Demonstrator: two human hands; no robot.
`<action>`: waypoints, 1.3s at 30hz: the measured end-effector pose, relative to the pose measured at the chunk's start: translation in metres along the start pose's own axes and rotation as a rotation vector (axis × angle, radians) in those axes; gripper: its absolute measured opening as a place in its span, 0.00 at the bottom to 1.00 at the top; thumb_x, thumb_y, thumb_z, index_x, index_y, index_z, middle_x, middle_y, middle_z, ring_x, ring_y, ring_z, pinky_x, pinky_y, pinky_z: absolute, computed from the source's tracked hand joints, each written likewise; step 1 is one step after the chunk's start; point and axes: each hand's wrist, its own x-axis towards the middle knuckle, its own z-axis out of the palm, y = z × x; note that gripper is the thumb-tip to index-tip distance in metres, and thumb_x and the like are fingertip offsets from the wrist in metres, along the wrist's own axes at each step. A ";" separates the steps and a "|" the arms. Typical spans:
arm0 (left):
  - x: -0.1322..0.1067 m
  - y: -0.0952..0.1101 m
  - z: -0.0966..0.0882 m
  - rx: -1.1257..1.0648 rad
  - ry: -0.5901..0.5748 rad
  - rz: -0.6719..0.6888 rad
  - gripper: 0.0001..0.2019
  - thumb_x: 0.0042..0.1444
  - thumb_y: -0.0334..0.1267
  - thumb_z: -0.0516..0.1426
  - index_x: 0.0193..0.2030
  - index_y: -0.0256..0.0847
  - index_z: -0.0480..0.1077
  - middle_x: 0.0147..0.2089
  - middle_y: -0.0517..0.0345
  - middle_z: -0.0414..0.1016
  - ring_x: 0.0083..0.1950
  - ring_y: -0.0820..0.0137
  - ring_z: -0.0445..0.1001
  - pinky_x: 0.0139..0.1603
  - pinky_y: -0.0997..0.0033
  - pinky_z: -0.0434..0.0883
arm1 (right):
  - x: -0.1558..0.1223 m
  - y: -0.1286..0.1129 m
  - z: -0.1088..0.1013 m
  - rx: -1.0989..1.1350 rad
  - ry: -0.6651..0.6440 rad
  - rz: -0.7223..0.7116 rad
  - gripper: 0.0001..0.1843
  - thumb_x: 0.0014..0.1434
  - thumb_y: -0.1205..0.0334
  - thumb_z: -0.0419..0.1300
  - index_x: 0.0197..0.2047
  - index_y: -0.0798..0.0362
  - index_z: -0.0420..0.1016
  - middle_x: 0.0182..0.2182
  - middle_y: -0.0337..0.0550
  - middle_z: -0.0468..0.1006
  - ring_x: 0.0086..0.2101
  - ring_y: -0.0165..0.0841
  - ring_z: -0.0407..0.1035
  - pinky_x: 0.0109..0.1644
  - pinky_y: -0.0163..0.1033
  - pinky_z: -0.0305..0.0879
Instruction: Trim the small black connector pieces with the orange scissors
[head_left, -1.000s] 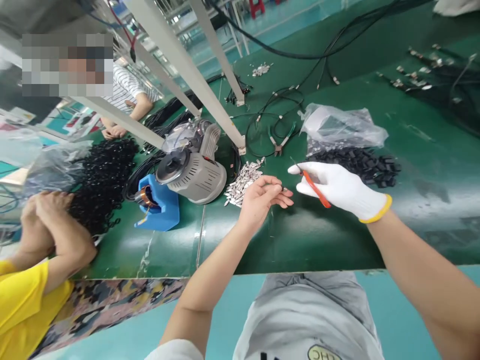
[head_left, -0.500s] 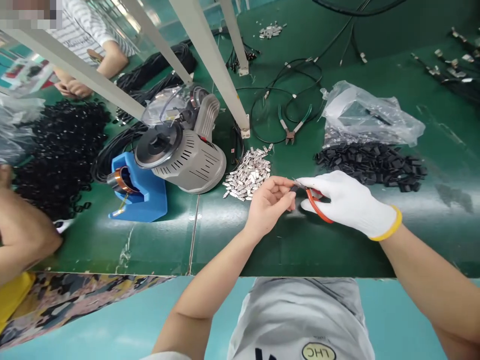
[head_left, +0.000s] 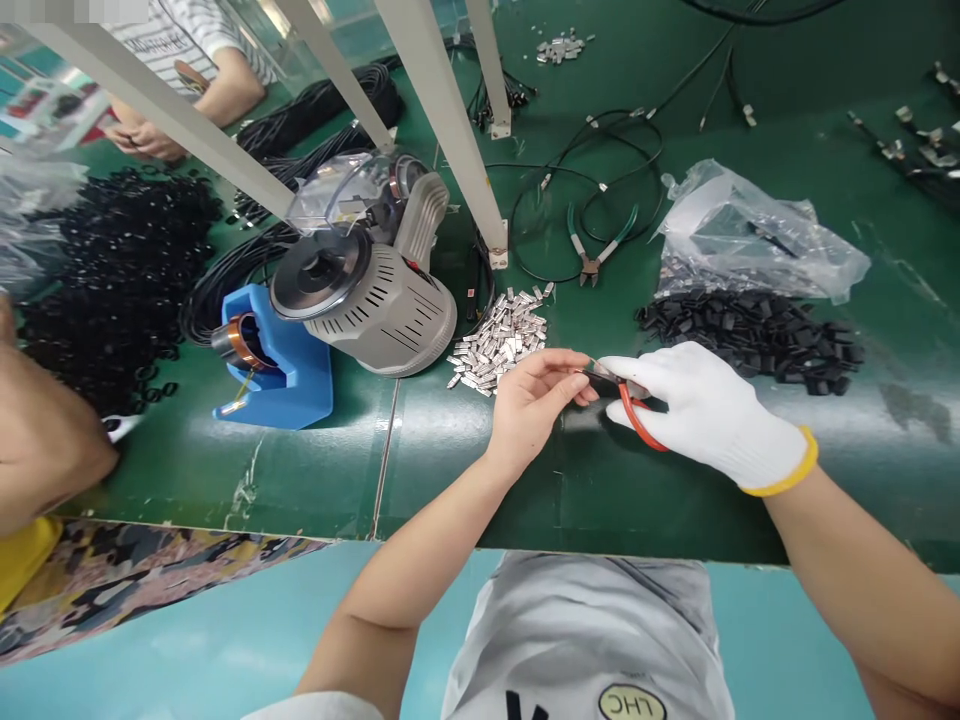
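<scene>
My bare left hand (head_left: 534, 402) pinches a small part between thumb and fingers, too small to name, over the green table (head_left: 465, 470). My right hand (head_left: 701, 410), in a white glove, grips red-handled pliers (head_left: 628, 403) whose tips meet the left hand's fingertips. A pile of small silver metal pieces (head_left: 501, 338) lies just behind the left hand. A heap of small black parts (head_left: 750, 328) sits behind the right hand.
A grey machine (head_left: 371, 295) and a blue tape holder (head_left: 279, 362) stand at the left. A clear plastic bag (head_left: 750, 240), green-handled pliers (head_left: 596, 250) and black cables lie further back. Another person's arm (head_left: 37, 440) is at the far left; a second person sits across.
My right hand brought the pliers' tips from above the table to my left fingertips. The view tilted down and shifted slightly; the person at left moved partly out of frame.
</scene>
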 end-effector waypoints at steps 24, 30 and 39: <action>-0.001 0.001 0.004 0.039 0.046 -0.014 0.13 0.57 0.44 0.68 0.41 0.36 0.75 0.35 0.53 0.82 0.34 0.69 0.83 0.38 0.70 0.79 | 0.002 -0.012 -0.001 -0.038 -0.002 0.029 0.24 0.66 0.47 0.58 0.58 0.51 0.77 0.29 0.43 0.75 0.32 0.39 0.65 0.41 0.44 0.50; 0.000 0.002 0.002 0.037 0.026 0.001 0.12 0.57 0.42 0.68 0.40 0.37 0.75 0.32 0.56 0.81 0.32 0.71 0.81 0.35 0.72 0.78 | 0.003 -0.012 -0.001 -0.007 -0.010 0.026 0.23 0.66 0.47 0.58 0.57 0.52 0.78 0.29 0.43 0.74 0.32 0.37 0.63 0.41 0.44 0.49; -0.002 -0.005 0.005 0.035 0.037 0.019 0.12 0.58 0.44 0.68 0.39 0.38 0.74 0.32 0.57 0.80 0.31 0.73 0.80 0.35 0.73 0.77 | 0.004 -0.011 0.003 -0.020 0.003 -0.004 0.21 0.67 0.47 0.57 0.52 0.53 0.79 0.28 0.43 0.74 0.30 0.36 0.62 0.40 0.43 0.48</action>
